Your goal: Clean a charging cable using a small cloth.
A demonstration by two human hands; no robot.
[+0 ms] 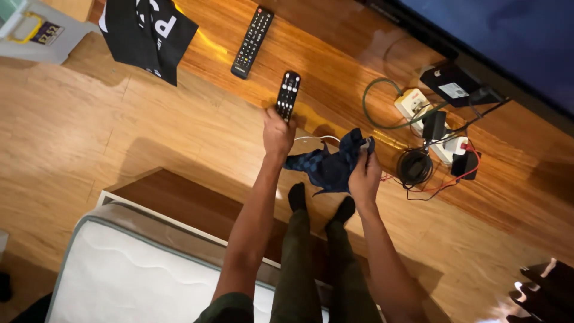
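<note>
The left hand holds a small black remote control by its lower end; its fingers are closed around it, and the remote points away from the person, above the wooden floor. The right hand grips a dark blue checked cloth; its fingers are closed on the right upper part of the cloth, and the rest of the cloth hangs to the left, between the two hands. The cloth does not touch the remote; the two are near each other.

Under the hands, the person's legs in dark green trousers and black socks stand on the floor, just beside the edge of a bed with a white mattress.

A second, longer black remote control lies on the floor farther from the person, well apart from the hands. To the left of it lies a black bag with white print.

To the right of the hands, on the floor, there are white power strips with plugs, a green cable, a coiled black cable and a red wire. A small black box stands near them, close to the lower edge of a large dark screen. A thin white cable passes behind the cloth.
</note>
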